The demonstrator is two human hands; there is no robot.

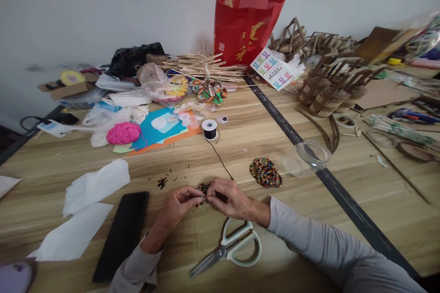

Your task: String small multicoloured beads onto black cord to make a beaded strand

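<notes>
Fingertips of my left hand [179,207] and my right hand [231,197] meet in a pinch over the table. Small multicoloured beads [203,187] sit at and just behind the fingertips, partly covered by them, like a strand. A thin black cord [220,158] runs from a spool of black cord [210,130] to the back of my right hand, where its end is hidden. Right of that hand lies a coiled heap of strung multicoloured beads [266,173]. Scissors with pale handles [240,242] lie just below, blades pointing left. What exactly each pinch holds is hard to see.
Short black bits [162,182] lie left of the beads. A black phone [122,238] and white paper pieces [77,233] are at left. Pink yarn [123,133], a red bag [245,25] and small woven baskets [319,94] stand farther back. A clear tape roll [313,154] is at right.
</notes>
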